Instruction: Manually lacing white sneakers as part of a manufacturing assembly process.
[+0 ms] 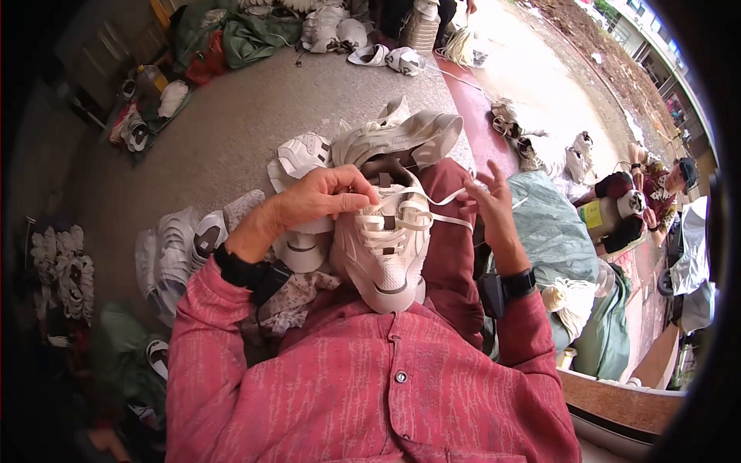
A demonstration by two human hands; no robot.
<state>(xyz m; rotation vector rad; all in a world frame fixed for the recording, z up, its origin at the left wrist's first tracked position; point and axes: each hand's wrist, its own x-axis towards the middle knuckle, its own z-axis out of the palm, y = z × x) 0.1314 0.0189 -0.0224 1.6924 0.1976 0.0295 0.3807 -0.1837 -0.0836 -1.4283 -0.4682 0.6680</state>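
A white sneaker (pixel 380 270) rests on my lap with its toe toward me and its dark opening away. White lace runs across its tongue in several rows. My left hand (pixel 328 197) is at the upper left of the lacing, thumb and forefinger pinched at the eyelet edge on a bit of lace. To the right of the shoe, my right hand (pixel 492 204) is raised with its fingers curled round the loose white shoelace (pixel 444 202), which stretches from the eyelets to it. Just beyond the sneaker lie more pale shoe uppers (pixel 432 131), partly over my knee.
Rows of white shoes (pixel 174 251) stand at my left, and more shoes (pixel 324 29) lie at the far side. A pale green sack (pixel 552 224) is at my right, with a bundle of white laces (pixel 570 301) on it. Another person (pixel 629 197) sits farther right.
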